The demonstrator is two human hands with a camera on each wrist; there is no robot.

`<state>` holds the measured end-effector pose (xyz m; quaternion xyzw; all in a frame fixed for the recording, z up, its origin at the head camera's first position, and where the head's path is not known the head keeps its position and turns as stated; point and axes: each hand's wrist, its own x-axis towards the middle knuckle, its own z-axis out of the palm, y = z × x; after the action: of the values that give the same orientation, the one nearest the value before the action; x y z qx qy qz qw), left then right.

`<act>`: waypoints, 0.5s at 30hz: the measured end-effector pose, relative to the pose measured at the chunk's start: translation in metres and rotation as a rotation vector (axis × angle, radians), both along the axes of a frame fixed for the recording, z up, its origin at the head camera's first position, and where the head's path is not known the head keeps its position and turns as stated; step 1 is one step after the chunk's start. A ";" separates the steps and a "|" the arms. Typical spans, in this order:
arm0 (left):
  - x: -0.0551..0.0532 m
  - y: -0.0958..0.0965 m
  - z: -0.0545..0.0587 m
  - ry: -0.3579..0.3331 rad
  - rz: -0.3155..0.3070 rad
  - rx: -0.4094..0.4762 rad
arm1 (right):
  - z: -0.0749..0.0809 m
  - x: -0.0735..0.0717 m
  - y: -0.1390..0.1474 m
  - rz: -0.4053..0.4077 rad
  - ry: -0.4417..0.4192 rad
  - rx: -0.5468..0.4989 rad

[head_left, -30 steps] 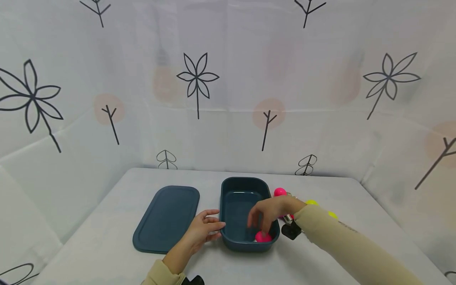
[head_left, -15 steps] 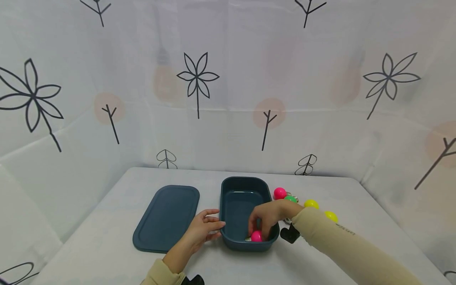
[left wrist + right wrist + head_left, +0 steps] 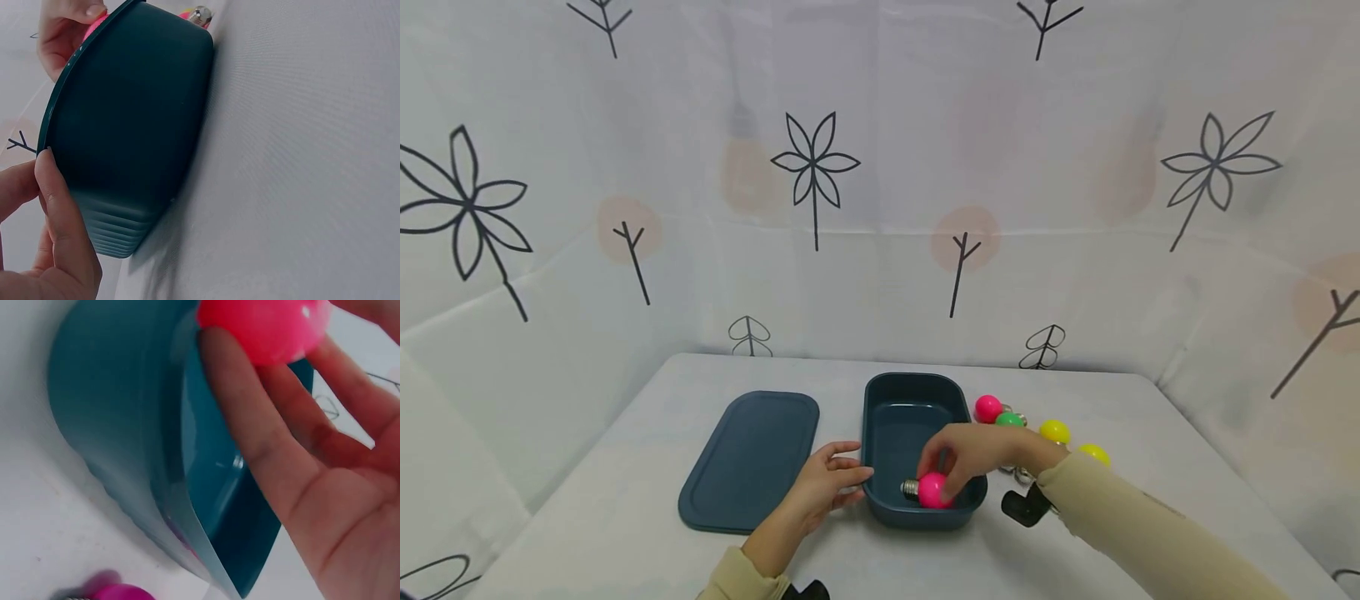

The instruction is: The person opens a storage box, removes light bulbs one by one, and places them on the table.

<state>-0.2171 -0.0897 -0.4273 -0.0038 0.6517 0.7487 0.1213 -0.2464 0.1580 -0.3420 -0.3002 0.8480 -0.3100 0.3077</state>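
Note:
My right hand (image 3: 966, 454) holds a pink light bulb (image 3: 932, 490) with a metal screw base, at the near end of a dark blue-green box (image 3: 917, 521). The bulb lies sideways, its base toward the left, and shows at rim height in the right wrist view. Its round part (image 3: 269, 328) rests against my fingertips there. Beside the box's left wall, my left hand (image 3: 823, 483) touches the rim with its fingertips, fingers mostly extended. From the left wrist view, a fingertip (image 3: 47, 159) meets the outer edge of the box's rim.
Left of the box lies its flat matching lid (image 3: 752, 462). To the right are another pink bulb (image 3: 988, 408), a green bulb (image 3: 1010, 419) and yellow bulbs (image 3: 1055, 431), partly behind my right arm. A printed cloth (image 3: 880, 292) hangs behind the table.
The pink bulb, low in the box's near end before, is now lifted and turned with its base toward the left, held by my right hand. My left hand has stayed at the rim.

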 end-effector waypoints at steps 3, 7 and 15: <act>0.001 0.000 0.000 -0.004 0.003 0.001 | 0.000 0.006 0.003 -0.033 0.041 -0.050; 0.001 0.000 0.000 -0.002 0.004 0.007 | -0.003 0.014 0.009 -0.068 0.086 -0.122; 0.003 0.001 0.002 0.004 0.004 -0.002 | -0.014 0.023 0.026 -0.205 0.086 -0.243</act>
<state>-0.2141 -0.0889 -0.4253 -0.0037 0.6525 0.7485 0.1185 -0.2232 0.1836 -0.3562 -0.2602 0.8428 -0.4268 0.1994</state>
